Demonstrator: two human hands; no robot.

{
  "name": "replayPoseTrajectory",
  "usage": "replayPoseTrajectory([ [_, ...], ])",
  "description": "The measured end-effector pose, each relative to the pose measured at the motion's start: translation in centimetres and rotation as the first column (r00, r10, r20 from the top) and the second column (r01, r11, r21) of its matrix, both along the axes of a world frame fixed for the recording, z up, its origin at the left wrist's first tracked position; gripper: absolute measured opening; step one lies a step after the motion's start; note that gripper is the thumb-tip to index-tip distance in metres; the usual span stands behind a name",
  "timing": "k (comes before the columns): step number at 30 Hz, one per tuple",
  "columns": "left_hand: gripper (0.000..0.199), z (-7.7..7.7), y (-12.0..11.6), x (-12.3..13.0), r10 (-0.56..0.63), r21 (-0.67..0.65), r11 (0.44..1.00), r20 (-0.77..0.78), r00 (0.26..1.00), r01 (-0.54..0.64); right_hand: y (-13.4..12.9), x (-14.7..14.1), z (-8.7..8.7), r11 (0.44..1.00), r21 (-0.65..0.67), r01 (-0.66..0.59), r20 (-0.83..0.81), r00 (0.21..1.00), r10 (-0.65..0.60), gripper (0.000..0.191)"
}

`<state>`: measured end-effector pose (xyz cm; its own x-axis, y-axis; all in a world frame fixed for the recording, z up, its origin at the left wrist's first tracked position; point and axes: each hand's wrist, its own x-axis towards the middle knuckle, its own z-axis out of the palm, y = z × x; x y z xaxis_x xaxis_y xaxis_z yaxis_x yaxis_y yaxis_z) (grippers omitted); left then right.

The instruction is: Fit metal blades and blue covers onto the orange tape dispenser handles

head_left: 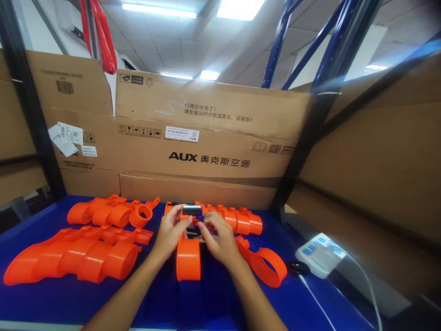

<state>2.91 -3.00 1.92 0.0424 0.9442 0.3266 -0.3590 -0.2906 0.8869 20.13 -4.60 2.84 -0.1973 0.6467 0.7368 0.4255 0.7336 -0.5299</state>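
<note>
Over the middle of the table, my left hand [173, 228] grips the left side of an orange plastic tape dispenser [189, 260], its thumb pressed near the head. The dispenser's round hub points towards me, and a dark roller or strip [192, 210] shows at its far end. My right hand [219, 235] closes on the other side of that head, thumb and fingers bent around it. A small dark blue part shows between the hands. What my fingertips cover cannot be made out.
Rows of orange dispenser frames [99, 257] lie at left, with more behind my hands [241, 221]. A single orange frame [267, 266] lies right of my right arm. Beyond it are a black mouse-like object [298, 267] and a white corded device [320, 255]. Cardboard panels [213, 142] wall the blue table [151, 294].
</note>
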Motion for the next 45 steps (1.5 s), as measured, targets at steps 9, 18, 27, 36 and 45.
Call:
replayPoseTrajectory([
  [9,0.092,0.6,-0.2,0.0,-0.332,-0.187,0.918,0.12,0.936,0.35,0.4,0.1,0.7,0.905,-0.313,-0.289,-0.401,0.904,0.15,0.043],
  [18,0.062,1.0,-2.1,-0.2,-0.541,-0.187,0.805,0.159,0.826,0.563,0.6,-0.5,0.1,0.88,-0.323,-0.347,-0.409,0.89,0.2,0.036],
  [27,0.07,0.4,-0.6,-0.1,-0.445,-0.192,0.868,0.107,0.889,0.458,0.7,-0.1,0.3,0.911,-0.304,-0.28,-0.254,0.945,0.206,0.028],
  [36,0.066,1.2,0.5,-2.4,-0.276,-0.125,0.925,0.425,0.862,0.358,-0.9,0.2,2.7,0.989,-0.1,0.112,0.454,0.89,-0.055,0.035],
  [45,0.069,1.2,0.2,-2.1,-0.189,-0.114,0.96,0.414,0.89,0.257,-1.9,-1.9,4.0,0.989,-0.144,0.047,0.779,0.622,0.084,0.02],
])
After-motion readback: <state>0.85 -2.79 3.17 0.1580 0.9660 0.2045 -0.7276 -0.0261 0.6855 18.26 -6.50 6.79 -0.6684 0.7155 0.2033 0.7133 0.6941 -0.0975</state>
